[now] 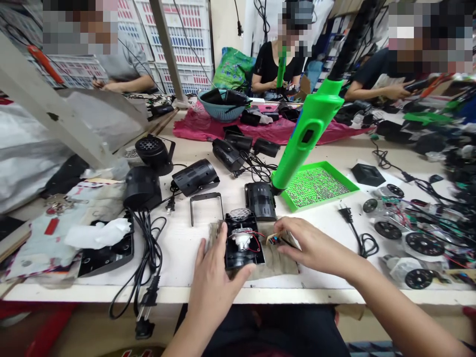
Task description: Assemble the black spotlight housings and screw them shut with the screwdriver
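My left hand (213,275) grips the left side and near end of an open black plastic housing (230,260), thumb along its near edge. Inside the housing sit a white motor part (243,240) and a round perforated lens (240,214). Thin red wires run out of it to the right. Between thumb and fingers, my right hand (307,245) pinches a small circuit board (274,240), just right of the housing. A grey cloth (280,263) lies under both. Right above the board hangs a green electric screwdriver (308,136), its tip near another black housing (261,201).
A green tray (351,188) of small screws stands behind my right hand. Black lamp housings (196,177) and a metal bracket (206,197) lie at the back left. Motor assemblies with black discs (424,244) crowd the right. Power cords (148,248) hang over the front edge. Several co-workers sit opposite.
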